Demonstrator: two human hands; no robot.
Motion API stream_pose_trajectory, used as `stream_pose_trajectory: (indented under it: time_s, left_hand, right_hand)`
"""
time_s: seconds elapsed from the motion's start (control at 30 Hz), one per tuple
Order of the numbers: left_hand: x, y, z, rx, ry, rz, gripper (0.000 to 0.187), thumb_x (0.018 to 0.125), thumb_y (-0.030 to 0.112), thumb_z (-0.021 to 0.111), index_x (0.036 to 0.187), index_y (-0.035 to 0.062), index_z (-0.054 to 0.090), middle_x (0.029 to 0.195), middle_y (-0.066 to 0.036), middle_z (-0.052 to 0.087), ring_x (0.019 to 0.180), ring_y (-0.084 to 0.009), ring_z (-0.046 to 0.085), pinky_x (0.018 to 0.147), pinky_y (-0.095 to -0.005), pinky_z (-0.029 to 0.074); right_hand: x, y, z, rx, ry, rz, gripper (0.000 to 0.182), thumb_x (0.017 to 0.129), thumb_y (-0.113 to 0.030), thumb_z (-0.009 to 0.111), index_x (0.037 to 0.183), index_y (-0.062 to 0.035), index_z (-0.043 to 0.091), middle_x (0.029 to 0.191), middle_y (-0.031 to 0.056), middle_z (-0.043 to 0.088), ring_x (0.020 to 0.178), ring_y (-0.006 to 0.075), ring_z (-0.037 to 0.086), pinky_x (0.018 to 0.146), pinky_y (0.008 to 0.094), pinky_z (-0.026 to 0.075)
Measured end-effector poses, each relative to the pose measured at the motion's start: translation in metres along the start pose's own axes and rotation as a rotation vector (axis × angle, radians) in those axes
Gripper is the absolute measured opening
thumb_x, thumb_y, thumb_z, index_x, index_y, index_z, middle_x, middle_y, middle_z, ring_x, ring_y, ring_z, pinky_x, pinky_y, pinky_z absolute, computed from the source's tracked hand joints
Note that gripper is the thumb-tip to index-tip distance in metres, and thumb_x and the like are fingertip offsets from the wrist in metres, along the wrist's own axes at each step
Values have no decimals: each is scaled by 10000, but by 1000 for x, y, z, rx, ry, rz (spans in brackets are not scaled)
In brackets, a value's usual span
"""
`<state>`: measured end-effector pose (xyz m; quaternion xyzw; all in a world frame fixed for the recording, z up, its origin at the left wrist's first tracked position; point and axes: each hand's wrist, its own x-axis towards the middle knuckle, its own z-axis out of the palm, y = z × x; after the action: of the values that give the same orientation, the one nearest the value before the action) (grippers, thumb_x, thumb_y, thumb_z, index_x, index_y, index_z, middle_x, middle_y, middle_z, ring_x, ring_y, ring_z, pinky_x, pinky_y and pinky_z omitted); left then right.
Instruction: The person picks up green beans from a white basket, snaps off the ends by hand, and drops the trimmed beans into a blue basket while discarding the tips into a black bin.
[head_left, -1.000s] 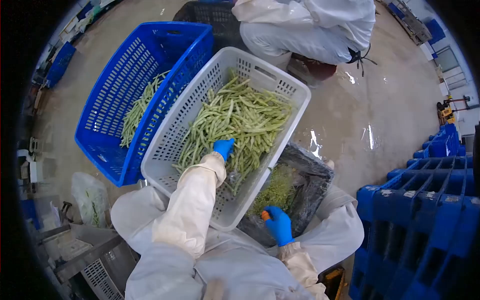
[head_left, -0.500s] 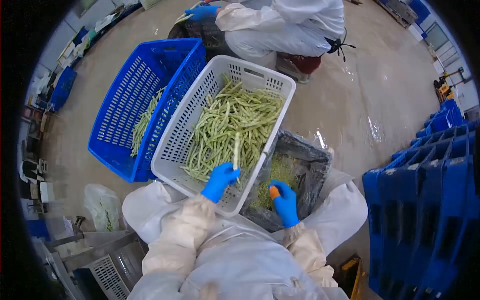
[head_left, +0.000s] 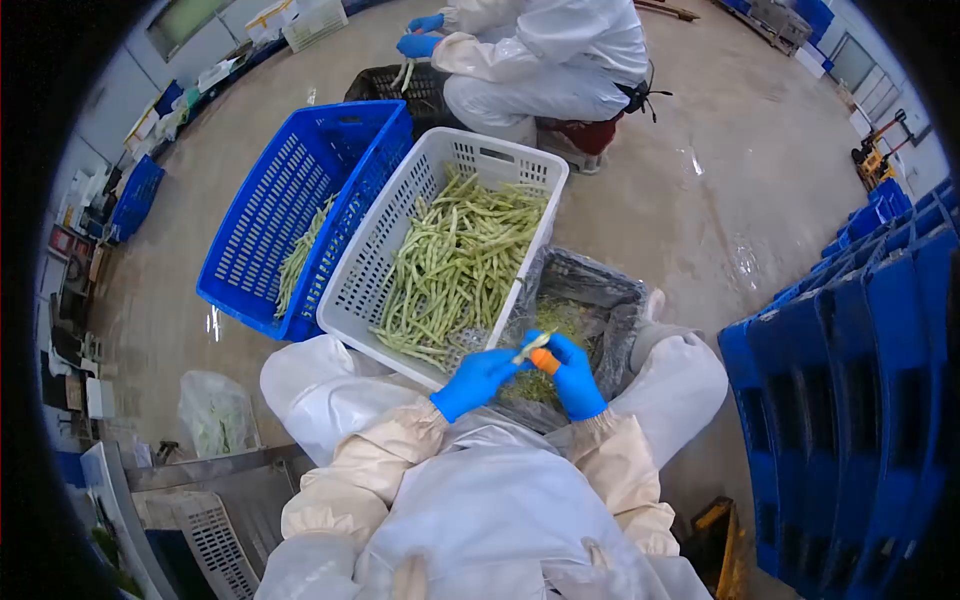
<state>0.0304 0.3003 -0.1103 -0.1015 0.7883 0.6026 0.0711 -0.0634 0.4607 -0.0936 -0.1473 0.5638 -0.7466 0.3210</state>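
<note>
A single camera, worn on the person's head, looks forward and steeply down over white sleeves. It sits close above the left hand [head_left: 477, 381] and right hand [head_left: 574, 375], which lie near the frame's centre. Its wide, rounded lens bends the floor [head_left: 760, 180] beyond the hands and darkens the corners.
</note>
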Motion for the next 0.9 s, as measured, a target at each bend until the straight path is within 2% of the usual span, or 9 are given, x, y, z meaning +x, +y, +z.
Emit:
stream_pose_trajectory:
  time_s: [0.1,0.17,0.27,0.37,0.5,0.57,0.77,0.87,0.9]
  left_hand:
    - [2,2,-9,265,135,142,245,831,185,609,1022,33,610,895,-127,632,790,-225,612,690,-319,473]
    - [1,7,-12,578,265,415,217,802,189,605,980,67,621,792,-116,585,747,-305,555,658,-399,436]
    - [5,24,-16,667,339,503,220,731,173,667,922,75,616,752,-96,550,714,-302,519,625,-401,409]
    - [4,52,-28,970,339,497,208,710,166,669,897,100,604,756,-73,530,735,-269,510,648,-379,394]
    - [8,56,-39,1109,352,548,202,689,144,647,881,117,590,767,-58,521,751,-243,507,666,-365,388]
    - [8,56,-42,1281,371,591,177,706,129,588,880,120,561,733,-33,479,750,-217,488,661,-352,373]
    - [7,53,-39,1313,400,582,199,686,123,566,885,107,561,730,-41,476,744,-219,492,660,-348,372]
    - [7,50,-33,1243,432,595,203,683,137,603,880,103,571,731,-47,485,738,-227,498,642,-360,375]
    - [8,47,-29,1243,432,594,203,683,137,603,880,103,571,731,-47,485,738,-227,498,642,-360,375]
  right_hand:
    - [-2,0,-16,-39,44,1,181,857,-68,565,1015,15,594,902,69,623,808,138,590,744,283,475]
    - [-4,0,-19,-25,43,32,184,861,-70,559,1013,27,594,888,67,625,782,143,597,749,290,479]
    - [-7,-6,-20,-43,4,-38,198,862,-65,550,1026,36,597,907,82,632,783,158,611,757,299,484]
    - [-10,-18,-20,53,29,-40,216,863,-60,538,1048,37,594,938,106,638,823,176,623,775,303,486]
    - [-10,-18,-20,32,-32,-28,238,865,-66,535,1070,43,583,964,141,637,867,216,629,807,324,484]
    - [-10,-14,-20,22,-70,-18,242,867,-82,545,1069,45,584,965,149,636,868,234,632,814,340,485]
    - [-10,-10,-21,63,-120,16,243,875,-84,524,1068,52,580,966,150,639,854,219,632,805,337,488]
    - [-10,-7,-20,-62,-47,89,218,872,-83,520,1035,48,584,909,132,640,812,218,630,780,345,498]
    - [-11,-6,-17,66,25,99,209,874,-88,519,1023,46,582,867,120,626,760,203,617,757,341,505]
